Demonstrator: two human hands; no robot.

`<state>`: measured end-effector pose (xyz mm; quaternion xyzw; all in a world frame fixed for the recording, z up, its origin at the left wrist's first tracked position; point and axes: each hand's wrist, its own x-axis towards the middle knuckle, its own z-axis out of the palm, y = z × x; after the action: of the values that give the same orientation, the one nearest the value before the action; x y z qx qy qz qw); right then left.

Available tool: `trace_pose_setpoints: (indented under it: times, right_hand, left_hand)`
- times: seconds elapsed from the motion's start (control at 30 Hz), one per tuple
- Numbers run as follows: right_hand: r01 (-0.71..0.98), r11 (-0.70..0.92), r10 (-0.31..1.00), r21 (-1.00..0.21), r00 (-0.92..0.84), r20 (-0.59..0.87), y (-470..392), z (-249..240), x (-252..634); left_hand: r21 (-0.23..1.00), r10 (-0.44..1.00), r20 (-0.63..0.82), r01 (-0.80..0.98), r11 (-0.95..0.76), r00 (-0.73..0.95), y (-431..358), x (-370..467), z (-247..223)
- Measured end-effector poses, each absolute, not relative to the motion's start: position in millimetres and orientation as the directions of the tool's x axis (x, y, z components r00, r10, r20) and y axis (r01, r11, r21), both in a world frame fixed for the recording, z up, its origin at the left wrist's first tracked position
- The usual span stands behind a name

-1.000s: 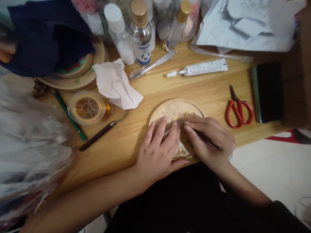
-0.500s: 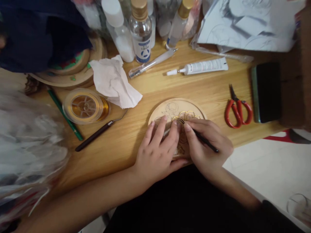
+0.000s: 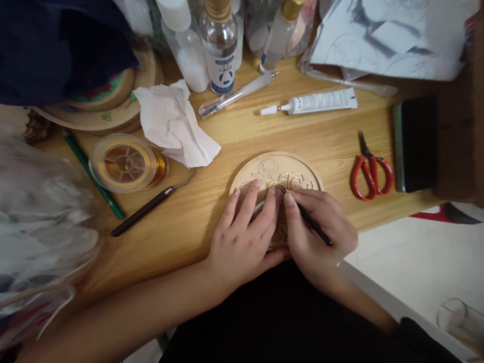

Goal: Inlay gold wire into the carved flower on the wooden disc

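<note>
A round wooden plate (image 3: 242, 175) lies near the table's front edge, with pencil lines and curved gold wire (image 3: 297, 176) on its upper part. My left hand (image 3: 244, 237) rests over the plate's left side, its fingers spread and its fingertips on the surface. In my right hand (image 3: 319, 229) is a slim black tool (image 3: 315, 226), pinched between thumb and fingers. The tool's tips meet the plate beside my left index finger, by the gold wire. Both hands cover much of the plate's lower part.
Left lie a spool of gold wire (image 3: 126, 164), a dark hooked tool (image 3: 141, 213), a green pencil (image 3: 94, 174) and tissue (image 3: 176, 123). Behind are bottles (image 3: 221, 55), a pen (image 3: 238, 94) and a white tube (image 3: 323, 102). Red-handled pliers (image 3: 370, 174) and a phone (image 3: 416, 143) are right.
My right hand and the black tool's rear end have shifted slightly left and down, showing more gold wire. My left hand keeps its place on the plate. The view has moved slightly.
</note>
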<state>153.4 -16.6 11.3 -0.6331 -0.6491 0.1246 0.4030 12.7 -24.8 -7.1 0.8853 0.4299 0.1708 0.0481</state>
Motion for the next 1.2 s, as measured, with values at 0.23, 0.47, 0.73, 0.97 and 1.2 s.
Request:
trace_pose_setpoints:
  times: [0.23, 0.47, 0.73, 0.97, 1.2]
  right_hand:
    - [0.698, 0.182, 0.928, -0.693, 0.111, 0.356, -15.8, 9.5, 155.6]
    - [0.725, 0.18, 0.933, -0.664, 0.088, 0.349, -16.1, 10.9, 154.1]
    - [0.745, 0.23, 0.919, -0.627, 0.045, 0.391, -16.7, 11.2, 155.1]
    - [0.706, 0.236, 0.923, -0.667, 0.052, 0.382, -16.7, 11.9, 160.7]
    - [0.705, 0.219, 0.934, -0.674, 0.048, 0.354, -19.4, 10.8, 164.4]
  left_hand:
    - [0.223, 0.779, 0.267, 0.75, -0.623, 0.567, -25.3, 13.1, -7.8]
    - [0.233, 0.776, 0.274, 0.744, -0.627, 0.568, -24.2, 12.9, -7.6]
    - [0.238, 0.776, 0.261, 0.741, -0.628, 0.574, -24.7, 12.7, -7.3]
    - [0.22, 0.772, 0.274, 0.744, -0.631, 0.574, -24.7, 12.5, -7.2]
    - [0.21, 0.769, 0.276, 0.745, -0.633, 0.576, -25.0, 12.9, -8.5]
